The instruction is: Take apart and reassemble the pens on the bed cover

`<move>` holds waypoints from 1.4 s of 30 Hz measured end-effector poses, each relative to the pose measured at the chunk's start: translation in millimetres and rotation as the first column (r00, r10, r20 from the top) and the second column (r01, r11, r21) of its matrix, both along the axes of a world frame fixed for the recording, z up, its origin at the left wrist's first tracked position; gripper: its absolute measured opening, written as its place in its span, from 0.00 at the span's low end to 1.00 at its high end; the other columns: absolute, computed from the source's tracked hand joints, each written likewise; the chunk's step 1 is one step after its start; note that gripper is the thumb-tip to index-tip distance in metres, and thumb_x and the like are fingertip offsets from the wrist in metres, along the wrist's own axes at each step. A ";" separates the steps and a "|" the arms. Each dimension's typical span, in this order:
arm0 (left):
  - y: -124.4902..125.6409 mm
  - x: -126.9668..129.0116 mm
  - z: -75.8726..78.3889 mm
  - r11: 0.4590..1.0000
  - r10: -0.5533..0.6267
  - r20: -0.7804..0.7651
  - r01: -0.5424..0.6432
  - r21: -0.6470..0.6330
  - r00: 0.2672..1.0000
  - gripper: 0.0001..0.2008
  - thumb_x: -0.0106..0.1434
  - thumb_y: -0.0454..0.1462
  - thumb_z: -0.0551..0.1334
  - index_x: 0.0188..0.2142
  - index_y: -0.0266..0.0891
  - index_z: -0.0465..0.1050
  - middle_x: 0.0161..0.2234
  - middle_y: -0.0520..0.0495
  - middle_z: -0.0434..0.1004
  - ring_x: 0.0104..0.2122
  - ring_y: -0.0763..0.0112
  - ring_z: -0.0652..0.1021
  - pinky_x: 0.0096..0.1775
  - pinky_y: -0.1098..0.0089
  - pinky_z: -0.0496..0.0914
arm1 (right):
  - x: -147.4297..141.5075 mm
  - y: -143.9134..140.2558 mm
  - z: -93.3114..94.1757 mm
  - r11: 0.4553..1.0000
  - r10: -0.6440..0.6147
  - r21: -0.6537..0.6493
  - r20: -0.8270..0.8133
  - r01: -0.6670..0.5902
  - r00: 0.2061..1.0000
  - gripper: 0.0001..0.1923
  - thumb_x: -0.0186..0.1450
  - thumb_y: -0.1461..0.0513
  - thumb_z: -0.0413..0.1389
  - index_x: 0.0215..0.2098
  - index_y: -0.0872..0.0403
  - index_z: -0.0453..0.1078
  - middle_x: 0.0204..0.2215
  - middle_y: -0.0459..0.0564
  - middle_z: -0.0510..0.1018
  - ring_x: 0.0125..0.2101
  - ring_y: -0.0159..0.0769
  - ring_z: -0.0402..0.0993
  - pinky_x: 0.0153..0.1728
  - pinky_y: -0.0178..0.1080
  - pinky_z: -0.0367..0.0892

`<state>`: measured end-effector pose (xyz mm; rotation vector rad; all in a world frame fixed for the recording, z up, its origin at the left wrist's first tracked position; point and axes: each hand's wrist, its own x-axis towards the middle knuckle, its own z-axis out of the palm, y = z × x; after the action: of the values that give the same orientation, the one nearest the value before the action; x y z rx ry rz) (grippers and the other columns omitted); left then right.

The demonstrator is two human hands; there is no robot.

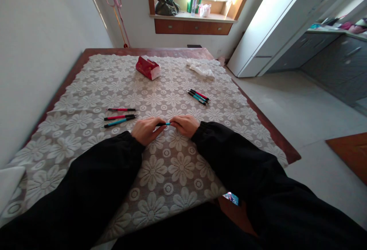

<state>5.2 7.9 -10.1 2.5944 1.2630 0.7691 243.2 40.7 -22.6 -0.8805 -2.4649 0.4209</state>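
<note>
Between my two hands, low over the tablecloth, is a blue and black pen [168, 124] held lengthwise from left to right. My left hand [147, 129] pinches its black end, and my right hand [185, 124] pinches the other end, so both ends are partly hidden by fingers. Left of my left hand lie a blue pen [119, 122] and two red pens, the nearer red pen [119, 117] close beside the blue one. Beyond my right hand rests a small cluster of red and blue pens [197, 97], side by side at a slant.
A floral lace tablecloth [182, 168] covers the wooden table. Toward the far side sit a red tissue pack [148, 68] and a crumpled white plastic bag [200, 69]. A white fridge [266, 32] stands right of the table; a wall runs along the left.
</note>
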 end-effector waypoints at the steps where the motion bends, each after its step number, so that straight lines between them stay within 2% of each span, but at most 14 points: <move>1: -0.3 0.0 0.2 1.000 0.004 0.002 -0.004 0.000 1.000 0.15 0.72 0.47 0.56 0.42 0.40 0.76 0.36 0.48 0.82 0.30 0.72 0.78 0.36 0.71 0.70 | 0.0 -0.1 0.1 1.000 0.008 0.000 0.006 -0.008 1.000 0.12 0.76 0.56 0.48 0.44 0.51 0.72 0.37 0.48 0.81 0.35 0.32 0.76 0.37 0.34 0.63; 5: 0.4 -1.5 -1.4 0.999 0.034 0.028 -0.033 -0.008 0.999 0.16 0.72 0.48 0.56 0.42 0.39 0.76 0.32 0.49 0.80 0.28 0.72 0.77 0.35 0.72 0.69 | 1.0 -0.4 0.8 1.000 -0.012 0.003 -0.028 0.012 1.000 0.14 0.73 0.51 0.53 0.49 0.51 0.70 0.42 0.49 0.80 0.38 0.35 0.76 0.39 0.35 0.65; 8: 1.3 -2.1 -3.0 1.000 0.013 0.034 -0.013 -0.006 0.999 0.16 0.72 0.48 0.56 0.42 0.39 0.76 0.32 0.50 0.80 0.28 0.73 0.76 0.35 0.72 0.69 | 2.1 0.0 1.2 0.999 -0.024 0.023 -0.020 0.025 1.000 0.13 0.74 0.52 0.51 0.44 0.51 0.71 0.38 0.49 0.80 0.37 0.35 0.75 0.39 0.35 0.64; 10: 1.3 -1.5 -2.5 1.000 -0.004 0.031 0.004 0.006 0.999 0.15 0.72 0.47 0.57 0.42 0.40 0.76 0.33 0.50 0.80 0.28 0.73 0.77 0.35 0.72 0.69 | 2.2 -0.2 1.8 0.999 -0.029 0.032 0.010 0.029 1.000 0.16 0.76 0.54 0.46 0.39 0.52 0.72 0.35 0.49 0.80 0.36 0.34 0.74 0.38 0.35 0.63; 15: 1.1 -0.2 1.3 0.999 0.043 0.067 -0.043 -0.002 0.997 0.16 0.72 0.47 0.57 0.42 0.39 0.76 0.29 0.51 0.79 0.26 0.73 0.76 0.32 0.72 0.68 | 1.0 -1.7 3.9 0.999 -0.052 0.012 -0.030 0.052 0.998 0.15 0.73 0.51 0.53 0.49 0.52 0.70 0.36 0.49 0.80 0.36 0.35 0.75 0.39 0.35 0.64; 17: 1.0 -0.7 1.9 1.000 0.028 0.073 -0.028 0.000 0.997 0.16 0.72 0.47 0.57 0.41 0.39 0.76 0.30 0.50 0.79 0.26 0.73 0.76 0.33 0.72 0.69 | 0.9 -1.5 3.7 0.998 -0.057 0.021 -0.009 0.057 0.998 0.13 0.74 0.52 0.52 0.45 0.52 0.71 0.35 0.49 0.79 0.35 0.35 0.74 0.39 0.35 0.64; 19: 0.7 -1.5 1.7 1.000 -0.001 0.072 0.000 0.013 0.997 0.15 0.72 0.46 0.57 0.41 0.39 0.77 0.32 0.50 0.80 0.27 0.73 0.76 0.34 0.72 0.69 | 1.0 -0.8 3.3 0.998 -0.050 0.034 0.040 0.048 0.998 0.15 0.76 0.54 0.47 0.38 0.52 0.71 0.31 0.49 0.78 0.33 0.35 0.73 0.38 0.36 0.63; 24: -0.4 -2.4 1.1 1.000 0.024 0.077 -0.024 0.008 0.997 0.15 0.71 0.46 0.58 0.41 0.38 0.76 0.28 0.51 0.78 0.24 0.74 0.75 0.30 0.73 0.67 | 1.8 -0.5 4.3 0.997 -0.039 0.062 -0.029 0.041 0.999 0.14 0.74 0.52 0.52 0.46 0.53 0.70 0.36 0.50 0.79 0.36 0.35 0.74 0.40 0.36 0.64; 28: -0.6 -2.4 0.2 0.998 -0.005 0.091 -0.001 0.058 0.996 0.13 0.71 0.45 0.58 0.40 0.39 0.76 0.33 0.49 0.81 0.27 0.74 0.76 0.33 0.73 0.69 | 2.0 -1.0 5.5 0.995 -0.014 0.100 0.055 0.009 0.998 0.17 0.76 0.54 0.46 0.38 0.53 0.72 0.30 0.49 0.78 0.33 0.35 0.72 0.38 0.37 0.62; 30: -0.7 -3.1 -0.3 0.998 0.001 0.102 -0.008 0.069 0.995 0.12 0.71 0.45 0.59 0.41 0.39 0.76 0.33 0.50 0.81 0.26 0.74 0.76 0.33 0.73 0.69 | 1.9 -1.2 5.9 0.995 -0.021 0.100 0.056 0.016 0.998 0.17 0.76 0.53 0.46 0.41 0.53 0.72 0.30 0.49 0.78 0.32 0.35 0.72 0.38 0.37 0.62; 33: -1.1 -4.3 0.2 0.998 0.041 0.111 -0.046 0.043 0.993 0.12 0.71 0.45 0.60 0.40 0.39 0.77 0.27 0.52 0.79 0.22 0.75 0.74 0.29 0.73 0.67 | 2.0 -1.4 6.1 0.992 -0.024 0.122 -0.030 0.027 0.999 0.17 0.74 0.50 0.50 0.47 0.54 0.71 0.34 0.50 0.79 0.34 0.35 0.72 0.39 0.36 0.63; 35: -1.6 -4.2 1.6 0.999 0.033 0.102 -0.037 0.037 0.994 0.13 0.70 0.46 0.60 0.39 0.40 0.77 0.28 0.51 0.80 0.23 0.74 0.75 0.29 0.73 0.68 | 2.0 -1.2 5.8 0.988 -0.008 0.152 -0.030 0.013 1.000 0.17 0.75 0.50 0.50 0.45 0.54 0.71 0.35 0.51 0.79 0.35 0.35 0.72 0.40 0.37 0.62; 38: -2.6 -2.8 4.1 0.998 -0.011 0.088 0.006 0.064 0.996 0.14 0.70 0.47 0.60 0.39 0.41 0.79 0.32 0.48 0.82 0.26 0.72 0.77 0.31 0.72 0.69 | 1.6 -0.6 4.7 0.985 -0.004 0.175 0.069 -0.008 0.998 0.19 0.77 0.53 0.45 0.38 0.53 0.72 0.31 0.50 0.79 0.33 0.35 0.71 0.38 0.38 0.60; 42: -4.1 -1.3 7.9 0.997 0.042 0.113 -0.049 0.060 0.993 0.15 0.69 0.49 0.61 0.40 0.42 0.80 0.30 0.49 0.81 0.24 0.73 0.75 0.30 0.72 0.68 | 1.1 -0.2 4.6 0.983 -0.034 0.180 0.098 0.016 0.995 0.21 0.77 0.52 0.42 0.38 0.53 0.72 0.30 0.50 0.79 0.32 0.35 0.70 0.38 0.38 0.60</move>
<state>4.0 3.8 -2.2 2.5387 1.2900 0.9625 244.4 40.4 -18.1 -0.8757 -2.5330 0.1448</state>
